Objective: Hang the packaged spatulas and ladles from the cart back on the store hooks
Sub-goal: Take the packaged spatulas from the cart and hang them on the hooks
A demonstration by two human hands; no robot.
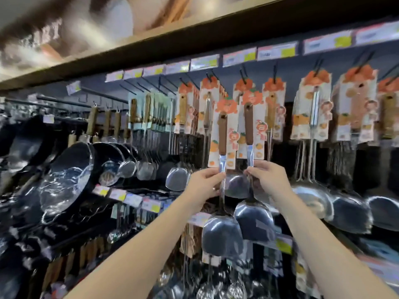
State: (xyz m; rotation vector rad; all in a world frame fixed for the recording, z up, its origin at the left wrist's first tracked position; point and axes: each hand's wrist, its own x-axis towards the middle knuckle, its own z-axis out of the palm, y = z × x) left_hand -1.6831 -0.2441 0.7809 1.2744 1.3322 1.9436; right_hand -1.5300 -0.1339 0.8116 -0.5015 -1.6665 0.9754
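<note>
Holding two packaged spatulas up before the store hooks [243,74].
The left hand [205,183] pinches the left spatula [222,134] by its metal shaft, the right hand [267,178] the right spatula [248,126]; both upright just below the hooks.

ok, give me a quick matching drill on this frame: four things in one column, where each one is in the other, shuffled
Things:
1. left spatula
2. right spatula
3. woks
4. price tags

Places:
a. lined up in a row, highest of the four
b. held by the shaft in the right hand
c. far left, dark, under clear wrap
d. held by the shaft in the left hand

Pairs: 1-d, 2-b, 3-c, 4-a
</note>
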